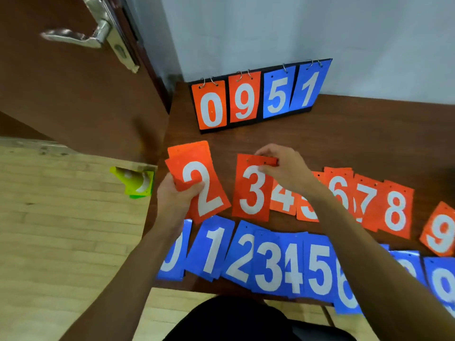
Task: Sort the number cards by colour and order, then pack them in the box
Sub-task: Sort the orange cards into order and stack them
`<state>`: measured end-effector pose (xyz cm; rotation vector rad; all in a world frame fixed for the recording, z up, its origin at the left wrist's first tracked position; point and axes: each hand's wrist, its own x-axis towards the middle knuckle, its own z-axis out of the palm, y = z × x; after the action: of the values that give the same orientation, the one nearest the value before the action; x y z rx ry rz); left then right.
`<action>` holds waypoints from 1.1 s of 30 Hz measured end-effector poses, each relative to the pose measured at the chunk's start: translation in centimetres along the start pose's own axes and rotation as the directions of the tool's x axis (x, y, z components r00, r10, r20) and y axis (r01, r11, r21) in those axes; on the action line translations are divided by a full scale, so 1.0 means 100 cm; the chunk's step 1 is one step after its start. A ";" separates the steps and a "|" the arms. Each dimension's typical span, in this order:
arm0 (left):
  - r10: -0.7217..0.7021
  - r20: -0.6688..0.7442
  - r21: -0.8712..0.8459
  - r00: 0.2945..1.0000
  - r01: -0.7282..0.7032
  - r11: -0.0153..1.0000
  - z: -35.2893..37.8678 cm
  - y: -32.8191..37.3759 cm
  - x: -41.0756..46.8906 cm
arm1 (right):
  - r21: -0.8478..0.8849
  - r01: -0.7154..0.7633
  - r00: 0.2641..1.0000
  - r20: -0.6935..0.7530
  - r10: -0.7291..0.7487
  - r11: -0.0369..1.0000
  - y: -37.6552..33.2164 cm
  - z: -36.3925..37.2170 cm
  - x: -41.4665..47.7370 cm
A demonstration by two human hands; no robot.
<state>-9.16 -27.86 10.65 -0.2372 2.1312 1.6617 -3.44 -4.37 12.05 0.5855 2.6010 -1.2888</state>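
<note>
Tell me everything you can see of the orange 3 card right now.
The orange 3 card is a glossy, plastic-looking rectangle with a large white 3 and small punched holes near its top edge. It stands upright in view in the orange row on the brown table. The right hand pinches its top edge, thumb over the numeral's top. Its right edge overlaps the orange 4 card.

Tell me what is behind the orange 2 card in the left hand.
Behind the orange 2 card in the left hand, edges of more orange cards show; their numbers and count are covered.
</note>
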 end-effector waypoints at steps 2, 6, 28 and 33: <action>0.039 0.036 0.043 0.999 -0.040 0.998 -0.007 0.006 -0.004 | 0.042 -0.002 1.000 -0.029 0.003 0.999 -0.014 -0.007 -0.024; 0.059 0.176 0.069 0.983 -0.072 0.995 -0.005 0.013 -0.020 | 0.186 0.015 0.995 -0.104 0.004 0.982 -0.030 -0.003 -0.068; -0.041 0.280 0.218 0.959 -0.022 0.976 0.080 0.017 -0.038 | 0.014 -0.238 0.941 -0.242 0.235 0.971 0.080 0.000 -0.042; -0.073 0.203 0.260 0.976 0.018 0.965 0.102 0.012 -0.025 | -0.493 -0.229 0.973 -0.096 0.209 0.839 0.113 -0.015 0.014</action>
<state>-5.12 -18.06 10.84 -0.0286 2.1320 1.3029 0.10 3.39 4.36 0.7771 2.6439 -0.4955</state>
